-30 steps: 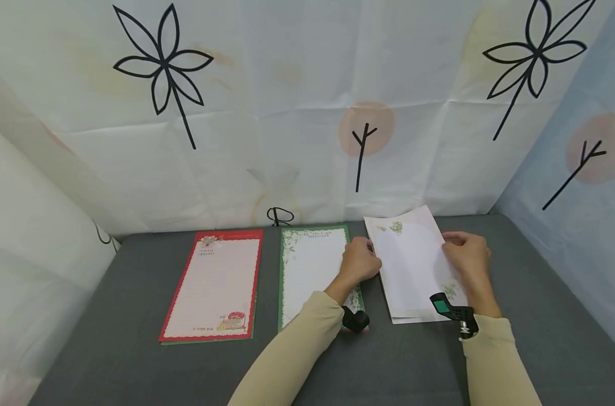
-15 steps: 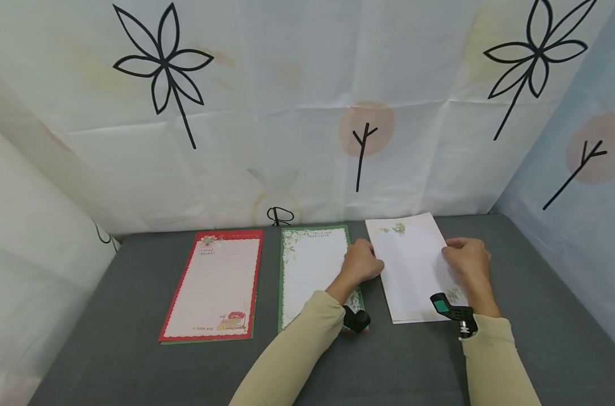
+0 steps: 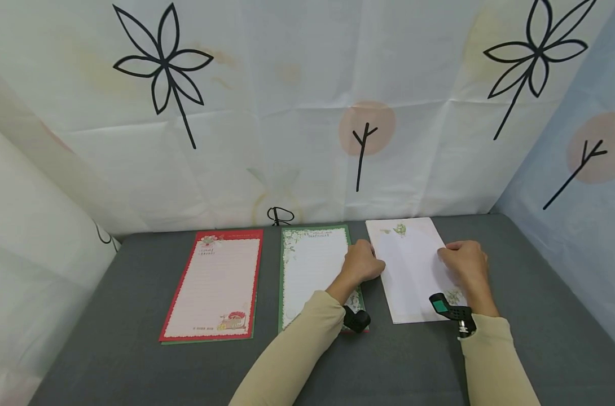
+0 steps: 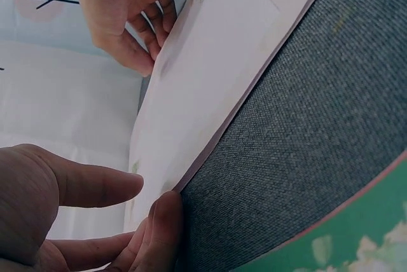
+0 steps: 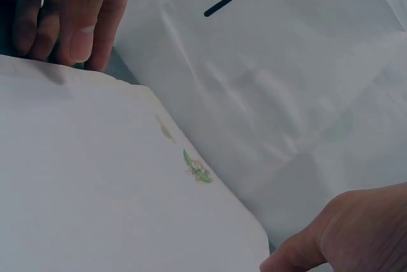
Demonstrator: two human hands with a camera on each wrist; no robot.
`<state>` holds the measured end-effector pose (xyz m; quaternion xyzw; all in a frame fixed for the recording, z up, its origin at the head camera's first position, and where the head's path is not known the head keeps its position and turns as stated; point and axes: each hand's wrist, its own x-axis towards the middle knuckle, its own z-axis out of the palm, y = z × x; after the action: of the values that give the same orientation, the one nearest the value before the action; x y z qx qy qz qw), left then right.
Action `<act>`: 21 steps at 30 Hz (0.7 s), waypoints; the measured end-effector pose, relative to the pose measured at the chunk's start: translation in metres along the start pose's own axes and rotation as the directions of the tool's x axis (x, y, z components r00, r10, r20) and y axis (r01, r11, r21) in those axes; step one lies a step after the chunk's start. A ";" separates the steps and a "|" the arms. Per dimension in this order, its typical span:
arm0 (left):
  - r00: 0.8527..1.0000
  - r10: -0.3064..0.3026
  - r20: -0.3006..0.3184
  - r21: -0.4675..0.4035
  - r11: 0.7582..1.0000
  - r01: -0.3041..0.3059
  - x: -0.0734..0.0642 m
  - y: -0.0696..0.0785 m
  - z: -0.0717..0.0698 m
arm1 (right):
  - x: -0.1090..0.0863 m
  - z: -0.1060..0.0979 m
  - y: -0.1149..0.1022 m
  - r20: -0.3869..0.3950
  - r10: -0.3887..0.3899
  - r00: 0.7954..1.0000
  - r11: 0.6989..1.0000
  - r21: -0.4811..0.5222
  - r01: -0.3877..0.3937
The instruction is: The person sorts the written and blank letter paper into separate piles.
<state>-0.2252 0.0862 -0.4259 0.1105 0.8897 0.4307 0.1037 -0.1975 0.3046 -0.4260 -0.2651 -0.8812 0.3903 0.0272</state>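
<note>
white stack of leaf-printed paper (image 3: 409, 276) lying flat between two hands, fingertips at its side edges.
the left hand (image 3: 360, 262) meets the stack's left edge, its fingers extended and thumb spread from them in the left wrist view; the right hand (image 3: 467, 264) touches the opposite edge, digits loosely straight, neither one clenched. the stack rests on a dark grey tabletop (image 3: 135, 375), right of a green-bordered sheet (image 3: 310, 270) and, farther off, a red-bordered sheet (image 3: 213, 287). the left forearm and its black wrist device (image 3: 357, 320) hide part of the green-bordered sheet; its small print is unreadable. the right wrist view cuts off most of the right hand, and how many sheets the stack has cannot be told.
</note>
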 end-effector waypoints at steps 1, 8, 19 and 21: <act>1.000 0.007 0.000 -0.004 1.000 -0.007 0.000 0.000 0.000 | 0.000 0.000 0.000 0.000 -0.001 1.000 1.000 -0.002 0.001; 1.000 0.021 -0.005 -0.009 1.000 -0.021 -0.002 -0.003 -0.003 | -0.001 -0.001 -0.001 0.003 -0.014 1.000 1.000 -0.013 0.014; 0.999 0.041 -0.012 -0.062 0.997 -0.042 -0.017 -0.012 -0.026 | 0.000 0.003 -0.014 -0.042 -0.070 0.997 0.991 -0.116 0.065; 0.999 0.047 -0.022 -0.076 0.996 -0.048 -0.020 -0.017 -0.032 | -0.003 0.006 -0.018 -0.052 -0.093 0.994 0.989 -0.122 0.087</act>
<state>-0.2168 0.0467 -0.4181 0.1232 0.8707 0.4679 0.0887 -0.2047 0.2892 -0.4164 -0.2373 -0.9129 0.3276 0.0542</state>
